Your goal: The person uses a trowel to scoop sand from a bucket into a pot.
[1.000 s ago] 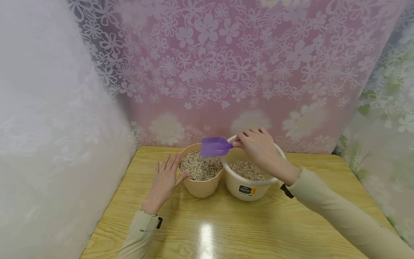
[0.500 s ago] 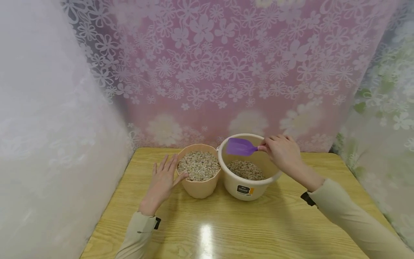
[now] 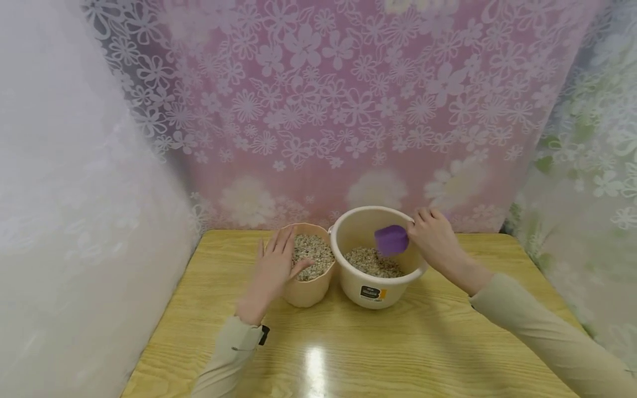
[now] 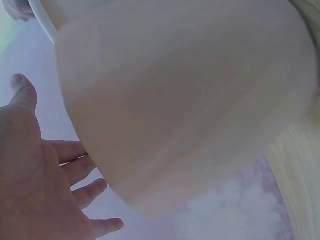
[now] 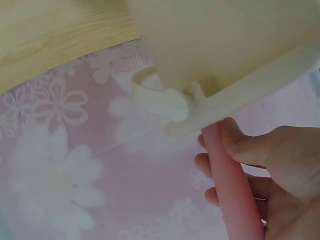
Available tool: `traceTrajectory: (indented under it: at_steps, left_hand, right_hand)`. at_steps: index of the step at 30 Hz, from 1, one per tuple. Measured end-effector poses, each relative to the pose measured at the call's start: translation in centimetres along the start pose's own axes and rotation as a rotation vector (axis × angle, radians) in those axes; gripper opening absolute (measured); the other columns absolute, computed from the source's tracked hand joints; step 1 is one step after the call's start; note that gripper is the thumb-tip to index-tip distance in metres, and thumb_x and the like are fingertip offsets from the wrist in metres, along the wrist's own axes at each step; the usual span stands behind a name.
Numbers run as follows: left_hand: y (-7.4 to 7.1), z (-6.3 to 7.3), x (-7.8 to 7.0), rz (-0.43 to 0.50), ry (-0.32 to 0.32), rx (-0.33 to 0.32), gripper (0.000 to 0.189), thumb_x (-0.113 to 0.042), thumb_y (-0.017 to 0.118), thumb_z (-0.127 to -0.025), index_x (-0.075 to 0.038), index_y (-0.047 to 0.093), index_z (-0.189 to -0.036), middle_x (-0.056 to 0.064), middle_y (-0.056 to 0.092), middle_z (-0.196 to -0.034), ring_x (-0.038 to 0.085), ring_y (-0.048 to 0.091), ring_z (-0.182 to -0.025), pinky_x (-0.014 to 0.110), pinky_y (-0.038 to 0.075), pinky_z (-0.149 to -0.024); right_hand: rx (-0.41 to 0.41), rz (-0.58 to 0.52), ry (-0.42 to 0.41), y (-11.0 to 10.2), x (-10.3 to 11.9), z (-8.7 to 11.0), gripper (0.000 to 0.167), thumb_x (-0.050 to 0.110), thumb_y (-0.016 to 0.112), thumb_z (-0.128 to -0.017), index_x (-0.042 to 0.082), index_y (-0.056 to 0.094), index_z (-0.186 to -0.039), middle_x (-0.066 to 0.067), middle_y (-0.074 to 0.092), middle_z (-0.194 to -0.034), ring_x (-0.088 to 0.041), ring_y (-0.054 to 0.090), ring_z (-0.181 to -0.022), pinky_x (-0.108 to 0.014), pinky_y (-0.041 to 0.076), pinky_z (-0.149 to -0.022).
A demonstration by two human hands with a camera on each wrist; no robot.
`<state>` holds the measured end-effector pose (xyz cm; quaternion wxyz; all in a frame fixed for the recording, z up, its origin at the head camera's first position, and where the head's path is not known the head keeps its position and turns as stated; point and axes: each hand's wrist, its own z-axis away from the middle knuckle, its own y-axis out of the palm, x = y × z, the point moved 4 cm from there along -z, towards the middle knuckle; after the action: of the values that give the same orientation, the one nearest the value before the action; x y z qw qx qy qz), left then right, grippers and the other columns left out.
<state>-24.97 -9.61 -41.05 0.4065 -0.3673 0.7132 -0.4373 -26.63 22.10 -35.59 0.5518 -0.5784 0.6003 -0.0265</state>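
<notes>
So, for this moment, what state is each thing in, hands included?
Peach pot: upright, grainy material high, near its rim.
White bucket: upright, partly filled, its level well below the rim.
Purple scoop: tilted, blade over the bucket's opening; cannot tell whether it is loaded.
Left hand: fingers extended at the pot's side; contact unclear.
Right hand: gripping the scoop's pink handle.

Wood-grain table, pink floral backdrop behind it, whitish drape at left, leafy flowered drape at right
</notes>
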Motion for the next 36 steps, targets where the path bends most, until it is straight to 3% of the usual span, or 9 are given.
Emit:
traceTrajectory:
  at_steps: [2,6,12,16,19,23,36]
  left_hand:
    - [0.3,-0.8,-1.3,-0.008,0.024,0.008,0.088,-0.059,0.053,-0.098,-0.008,0.022,-0.162,0.011,0.024,-0.167,0.034,0.017,-0.155,0.065,0.009,-0.122]
    - [0.9,-2.0,-3.7,-0.032,0.061,0.035,0.09,-0.063,0.049,-0.098,-0.009,0.019,-0.163,0.008,0.021,-0.168,0.029,0.01,-0.156,0.063,0.009,-0.123]
    - [2.1,-2.3,-5.6,-0.006,0.095,0.067,0.09,-0.07,0.033,-0.099,-0.012,0.012,-0.164,0.006,0.016,-0.169,0.026,0.003,-0.157,0.062,0.007,-0.124]
    - [3.2,-1.8,-6.0,-0.016,0.102,0.097,0.092,-0.074,0.025,-0.098,-0.011,0.011,-0.164,0.005,0.013,-0.169,0.026,0.001,-0.157,0.062,0.006,-0.124]
    - [3.5,-1.7,-6.2,-0.022,0.114,0.094,0.093,-0.073,0.027,-0.098,-0.01,0.013,-0.164,0.005,0.015,-0.169,0.026,0.003,-0.157,0.062,0.007,-0.123]
    - [3.4,-1.8,-6.3,-0.011,0.129,0.075,0.091,-0.07,0.033,-0.099,-0.008,0.015,-0.163,0.007,0.017,-0.169,0.027,0.005,-0.157,0.063,0.009,-0.123]
    - [2.8,-2.1,-6.2,-0.001,0.142,0.046,0.091,-0.069,0.034,-0.098,-0.007,0.018,-0.163,0.009,0.019,-0.168,0.028,0.01,-0.156,0.06,0.007,-0.124]
  right_hand:
    - [0.04,0.079,-0.051,0.2,0.7,-0.5,0.021,0.004,0.087,-0.078,0.001,0.067,-0.07,-0.012,0.068,-0.079,-0.028,0.058,-0.083,-0.037,0.048,-0.083]
    - [0.108,0.157,-0.119,0.7,1.9,-1.5,0.042,0.003,0.081,-0.084,0.005,0.052,-0.054,-0.007,0.064,-0.066,-0.025,0.052,-0.073,-0.034,0.044,-0.079]
    - [0.172,0.178,-0.168,1.8,3.5,-1.7,0.043,0.011,0.078,-0.086,0.01,0.052,-0.052,-0.001,0.064,-0.064,-0.02,0.045,-0.067,-0.03,0.035,-0.072]
    - [0.202,0.187,-0.199,2.6,4.5,-1.3,0.04,0.013,0.075,-0.089,0.012,0.054,-0.055,0.0,0.064,-0.064,-0.019,0.043,-0.066,-0.03,0.035,-0.071]
    - [0.229,0.179,-0.189,3.0,4.5,-1.2,0.04,0.012,0.076,-0.087,0.012,0.053,-0.055,0.0,0.065,-0.064,-0.02,0.044,-0.067,-0.031,0.035,-0.072]
    - [0.226,0.147,-0.165,3.2,4.2,-1.3,0.04,0.013,0.078,-0.085,0.012,0.053,-0.054,-0.001,0.066,-0.064,-0.02,0.046,-0.066,-0.031,0.035,-0.073]
    - [0.16,0.07,-0.12,3.9,3.7,-2.0,0.039,0.011,0.081,-0.084,0.01,0.054,-0.055,-0.003,0.065,-0.061,-0.02,0.044,-0.062,-0.03,0.036,-0.068]
